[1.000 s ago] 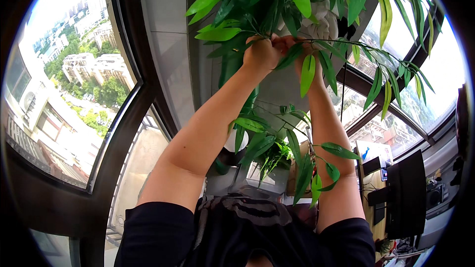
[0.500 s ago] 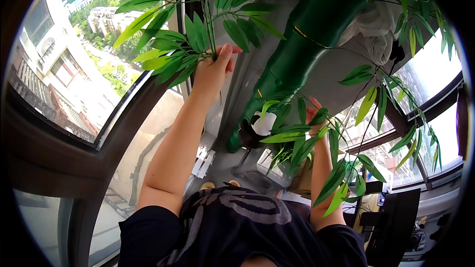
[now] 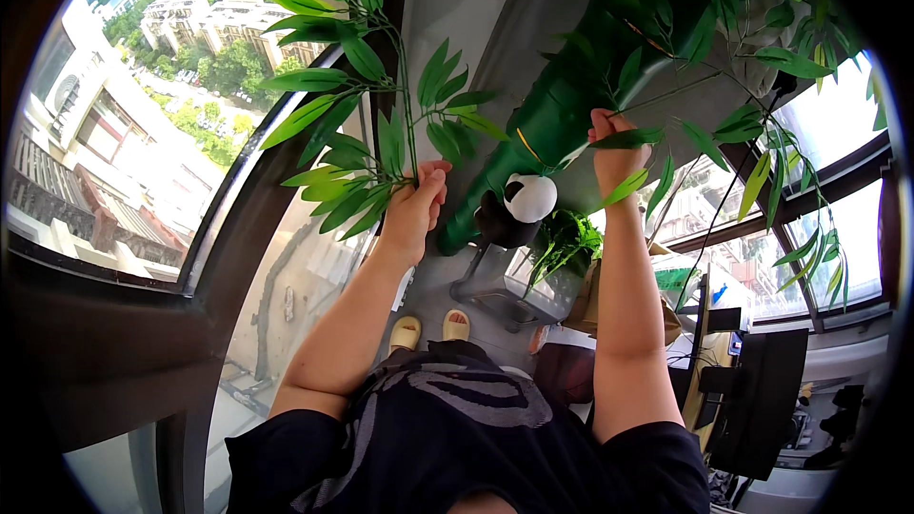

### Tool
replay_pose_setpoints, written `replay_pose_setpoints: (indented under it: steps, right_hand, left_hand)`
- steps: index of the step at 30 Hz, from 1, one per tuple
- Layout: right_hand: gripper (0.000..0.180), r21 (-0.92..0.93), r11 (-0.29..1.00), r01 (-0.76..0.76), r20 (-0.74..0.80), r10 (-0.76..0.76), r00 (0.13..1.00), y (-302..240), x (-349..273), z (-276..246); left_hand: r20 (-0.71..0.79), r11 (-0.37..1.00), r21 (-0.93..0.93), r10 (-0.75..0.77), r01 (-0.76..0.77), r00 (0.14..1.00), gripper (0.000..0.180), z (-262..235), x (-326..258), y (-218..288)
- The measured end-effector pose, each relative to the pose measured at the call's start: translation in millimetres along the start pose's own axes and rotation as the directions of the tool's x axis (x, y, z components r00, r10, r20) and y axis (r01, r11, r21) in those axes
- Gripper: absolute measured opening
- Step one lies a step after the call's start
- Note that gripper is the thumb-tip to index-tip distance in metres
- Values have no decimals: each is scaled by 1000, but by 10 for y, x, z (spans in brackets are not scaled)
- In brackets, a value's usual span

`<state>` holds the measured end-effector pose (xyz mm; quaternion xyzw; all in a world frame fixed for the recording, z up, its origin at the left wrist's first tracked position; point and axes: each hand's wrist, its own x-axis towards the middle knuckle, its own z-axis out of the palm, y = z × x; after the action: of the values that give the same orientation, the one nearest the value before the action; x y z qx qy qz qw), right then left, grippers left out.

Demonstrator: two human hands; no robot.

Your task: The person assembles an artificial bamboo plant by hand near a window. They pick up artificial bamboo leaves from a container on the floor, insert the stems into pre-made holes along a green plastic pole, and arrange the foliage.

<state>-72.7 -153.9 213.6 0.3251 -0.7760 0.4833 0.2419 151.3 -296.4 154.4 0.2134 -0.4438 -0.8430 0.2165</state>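
Note:
My left hand (image 3: pixel 417 213) is closed around the lower stem of an artificial leafy bamboo branch (image 3: pixel 407 100), which rises upright beside the window. Pinched at fingertip height, my right hand (image 3: pixel 617 154) grips the thin stem of another leafy branch (image 3: pixel 700 138), whose leaves hang over the wrist and to the right. Between the hands and beyond them slants a thick green bamboo-like pole (image 3: pixel 552 109) with gold bands. A black-and-white panda figure (image 3: pixel 529 198) sits against the pole's lower part, below both hands. Leaves cover some of the pole's upper end.
A large window (image 3: pixel 114 181) with a dark frame (image 3: pixel 114 324) lies close on my left. Below are a grey stool-like piece (image 3: pixel 505 286), green foliage (image 3: pixel 571 243) and a cardboard box (image 3: pixel 600 309). A black monitor (image 3: pixel 766 400) stands at right, near more windows (image 3: pixel 847 200).
My left hand has come lower and nearer with its branch. My right hand has risen out from behind the leaves and now shows pinching a stem. The view has shifted, showing my slippers more fully.

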Motion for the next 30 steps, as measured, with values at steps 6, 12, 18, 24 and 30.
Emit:
replay_pose_setpoints:
  steps: [6,12,18,24,30]
  right_hand:
    - [10,-19,999,32,-48,-33,998,56,-67,46]
    - [23,194,964,-183,-17,190,982,10,-175,64]
    - [28,498,738,-456,203,411,888,241,-420,-14]
    - [24,232,525,-819,790,389,473,-172,-1158,-180]
    - [19,232,466,-854,901,229,369,-528,-1473,-346]
  left_hand:
    - [-14,996,-17,-90,90,996,23,-117,-74,-232]
    - [-71,992,-37,-121,119,990,23,-206,-151,-392]
    - [-66,984,-111,-144,136,987,27,-68,-276,-572]
    - [127,947,-202,-229,251,965,20,289,-514,-640]
    - [438,929,80,-358,361,824,18,370,-699,-780]
